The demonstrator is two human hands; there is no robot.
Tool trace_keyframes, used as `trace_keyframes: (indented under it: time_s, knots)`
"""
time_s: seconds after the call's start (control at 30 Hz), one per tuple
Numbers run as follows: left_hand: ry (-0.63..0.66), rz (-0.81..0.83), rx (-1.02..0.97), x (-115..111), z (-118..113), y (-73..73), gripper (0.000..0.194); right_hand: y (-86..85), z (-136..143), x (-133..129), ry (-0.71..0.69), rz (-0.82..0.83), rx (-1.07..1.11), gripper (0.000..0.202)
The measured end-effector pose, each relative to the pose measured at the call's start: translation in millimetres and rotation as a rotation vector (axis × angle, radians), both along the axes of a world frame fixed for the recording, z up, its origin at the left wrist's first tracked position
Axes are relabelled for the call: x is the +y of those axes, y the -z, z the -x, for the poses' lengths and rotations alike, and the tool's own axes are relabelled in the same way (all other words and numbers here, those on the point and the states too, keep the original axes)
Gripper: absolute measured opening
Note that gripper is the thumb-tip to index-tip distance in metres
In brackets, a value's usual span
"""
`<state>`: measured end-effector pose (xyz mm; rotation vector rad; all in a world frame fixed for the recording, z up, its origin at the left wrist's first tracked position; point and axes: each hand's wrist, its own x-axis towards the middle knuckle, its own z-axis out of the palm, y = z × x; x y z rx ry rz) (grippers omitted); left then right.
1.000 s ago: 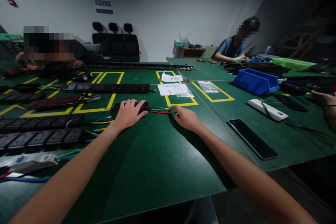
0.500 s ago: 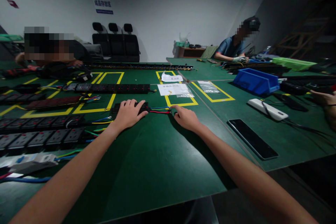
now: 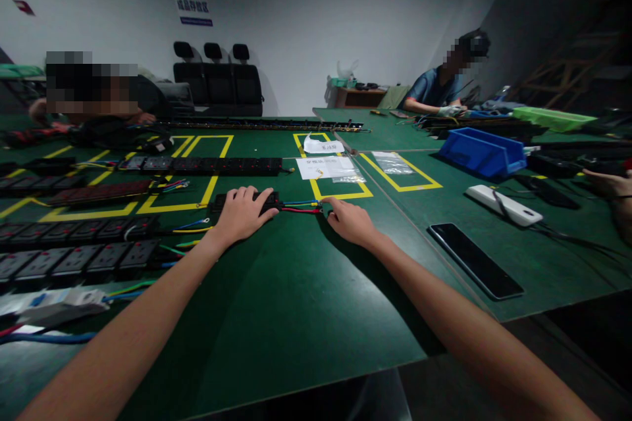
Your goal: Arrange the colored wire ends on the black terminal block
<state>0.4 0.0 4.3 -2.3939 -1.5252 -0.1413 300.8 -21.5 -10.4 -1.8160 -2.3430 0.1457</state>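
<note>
My left hand (image 3: 244,214) lies over a short black socket block (image 3: 274,199), its fingers wrapped across the top and the thumb along the near side. Blue, red and yellow-green wires (image 3: 300,210) run from the block's right end towards my right hand (image 3: 348,220). That hand is closed, with its index finger and thumb at the metal-tipped wire ends. The other fingers are curled under, and the exact grip on the tips is too small to make out.
Several black socket strips (image 3: 99,260) lie at the left. On the right are a phone (image 3: 474,260), a white power strip (image 3: 503,205) and a blue bin (image 3: 481,152). Papers (image 3: 320,168) lie beyond my hands. People sit at the far left and far right; another hand (image 3: 609,183) shows at the right edge.
Both my hands hold their places on the block and at the wire ends. The far-right person's gloved hand has shifted slightly.
</note>
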Motion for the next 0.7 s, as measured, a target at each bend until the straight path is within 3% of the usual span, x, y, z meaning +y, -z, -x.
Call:
trace_keyframes:
  time_s: [0.7]
  knots:
    - [0.002, -0.014, -0.001, 0.5, 0.7, 1.4, 0.075, 1.4, -0.5, -0.1, -0.016, -0.014, 0.014, 0.05]
